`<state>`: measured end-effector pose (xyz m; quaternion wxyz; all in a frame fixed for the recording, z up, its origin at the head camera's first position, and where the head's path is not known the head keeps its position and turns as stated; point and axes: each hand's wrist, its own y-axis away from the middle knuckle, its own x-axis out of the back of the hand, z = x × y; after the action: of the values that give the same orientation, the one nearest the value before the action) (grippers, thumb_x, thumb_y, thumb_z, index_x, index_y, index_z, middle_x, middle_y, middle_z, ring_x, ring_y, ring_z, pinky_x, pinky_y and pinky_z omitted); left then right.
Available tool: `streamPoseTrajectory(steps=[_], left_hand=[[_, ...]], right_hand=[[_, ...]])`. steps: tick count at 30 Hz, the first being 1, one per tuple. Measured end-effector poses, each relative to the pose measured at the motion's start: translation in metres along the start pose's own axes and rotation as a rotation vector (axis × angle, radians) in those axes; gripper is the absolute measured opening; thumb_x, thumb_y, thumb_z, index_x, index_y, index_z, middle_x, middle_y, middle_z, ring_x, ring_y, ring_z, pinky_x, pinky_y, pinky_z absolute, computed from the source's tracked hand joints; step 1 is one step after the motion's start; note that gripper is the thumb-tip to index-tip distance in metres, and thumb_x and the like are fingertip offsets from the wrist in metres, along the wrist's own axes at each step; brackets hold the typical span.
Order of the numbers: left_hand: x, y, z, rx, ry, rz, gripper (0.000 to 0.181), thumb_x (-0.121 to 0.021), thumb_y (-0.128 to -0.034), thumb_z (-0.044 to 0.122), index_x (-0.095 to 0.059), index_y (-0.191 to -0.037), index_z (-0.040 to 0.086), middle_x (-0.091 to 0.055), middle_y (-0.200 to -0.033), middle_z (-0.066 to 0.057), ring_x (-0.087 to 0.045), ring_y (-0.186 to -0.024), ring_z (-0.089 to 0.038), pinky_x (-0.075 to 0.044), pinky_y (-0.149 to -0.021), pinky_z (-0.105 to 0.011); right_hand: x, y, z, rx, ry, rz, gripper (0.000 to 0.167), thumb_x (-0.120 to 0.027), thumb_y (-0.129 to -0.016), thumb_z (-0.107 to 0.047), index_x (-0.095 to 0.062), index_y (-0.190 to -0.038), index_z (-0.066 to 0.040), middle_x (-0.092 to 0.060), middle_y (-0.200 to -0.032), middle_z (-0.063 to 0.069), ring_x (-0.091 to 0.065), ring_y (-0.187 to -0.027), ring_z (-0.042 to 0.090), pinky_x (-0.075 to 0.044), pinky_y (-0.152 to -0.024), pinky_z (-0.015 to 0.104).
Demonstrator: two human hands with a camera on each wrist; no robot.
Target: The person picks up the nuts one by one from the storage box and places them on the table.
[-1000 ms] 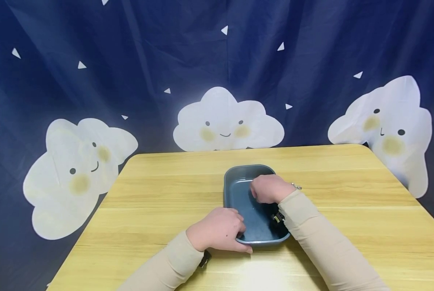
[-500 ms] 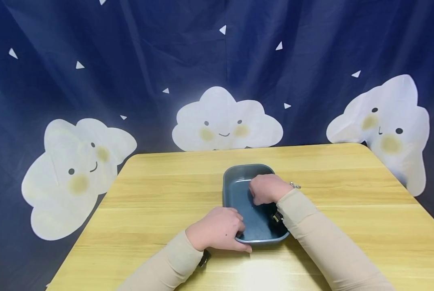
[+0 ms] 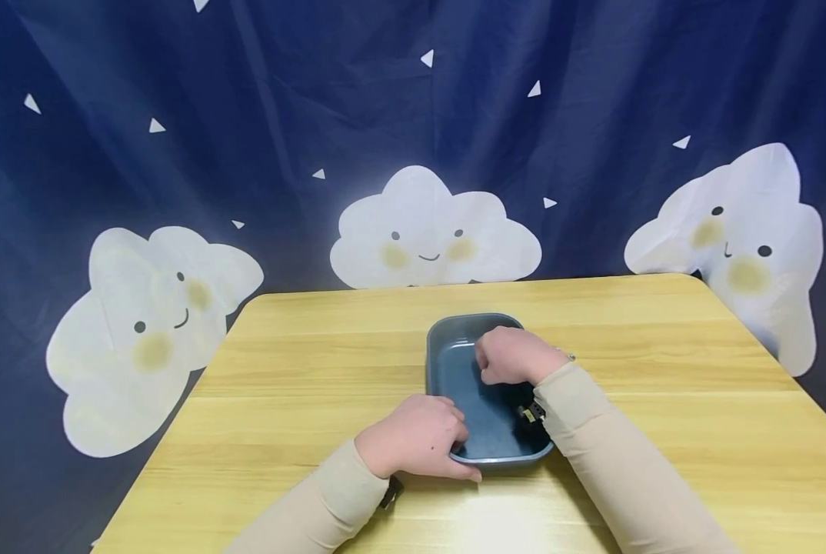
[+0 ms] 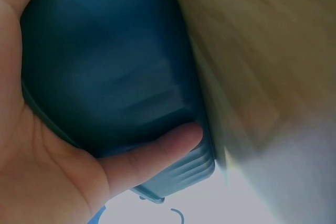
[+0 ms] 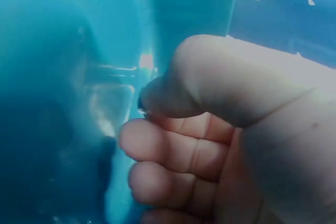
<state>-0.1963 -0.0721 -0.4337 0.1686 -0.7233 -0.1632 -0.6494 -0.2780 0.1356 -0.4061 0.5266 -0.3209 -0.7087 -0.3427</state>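
A dark blue-grey rectangular plastic bin (image 3: pixel 489 431) stands on the table in the head view. My left hand (image 3: pixel 416 437) grips its near left corner; the thumb (image 4: pixel 163 142) lies along the outer wall and the fingers go over the rim to the inside. Inside the bin, toward its far right side, is my right hand (image 3: pixel 513 355). Its fingers (image 5: pixel 147 140) are curled, with thumb tip and forefinger together. A tiny dark, glinting spot shows at the thumb tip in the right wrist view; whether it is a held thing is unclear.
The wooden table (image 3: pixel 302 362) runs out on all sides of the bin. Behind it hangs a dark blue curtain (image 3: pixel 281 92) printed with white clouds. Bright reflections mark the bin's inner wall in the right wrist view.
My right hand has risen very slightly within the bin, its fingers staying curled. The left hand keeps its grip, and the bin stays where it was.
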Motion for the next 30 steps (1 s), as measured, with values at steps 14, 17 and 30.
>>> streamPoseTrajectory(steps=[14, 17, 30], left_hand=[[0.002, 0.000, 0.002, 0.002, -0.005, -0.009, 0.056, -0.062, -0.0831, 0.075, -0.048, -0.057, 0.028, -0.041, -0.064, 0.016, -0.047, -0.066, -0.006, -0.037, -0.055, -0.022], [0.002, 0.001, 0.001, 0.004, -0.005, -0.009, 0.056, -0.062, -0.0827, 0.075, -0.048, -0.056, 0.029, -0.041, -0.064, 0.016, -0.048, -0.067, -0.006, -0.037, -0.055, -0.022], [0.003, 0.001, 0.001, 0.010, -0.011, -0.015, 0.056, -0.061, -0.0825, 0.077, -0.049, -0.056, 0.029, -0.041, -0.064, 0.016, -0.047, -0.066, -0.006, -0.037, -0.054, -0.022]], right_hand=[[0.034, 0.028, 0.002, 0.010, -0.116, 0.182, 0.010, -0.068, -0.083, -0.013, -0.063, -0.078, -0.020, -0.055, -0.070, -0.007, -0.051, -0.063, 0.014, -0.042, -0.061, 0.032], [0.040, 0.034, 0.005, 0.013, -0.110, 0.216, 0.011, -0.068, -0.081, -0.013, -0.062, -0.076, -0.020, -0.055, -0.069, -0.007, -0.051, -0.064, 0.014, -0.042, -0.061, 0.032], [0.044, 0.048, 0.035, -0.016, -0.157, 0.239, 0.013, -0.063, -0.081, -0.007, -0.059, -0.075, -0.018, -0.053, -0.068, -0.006, -0.050, -0.061, 0.013, -0.041, -0.060, 0.033]])
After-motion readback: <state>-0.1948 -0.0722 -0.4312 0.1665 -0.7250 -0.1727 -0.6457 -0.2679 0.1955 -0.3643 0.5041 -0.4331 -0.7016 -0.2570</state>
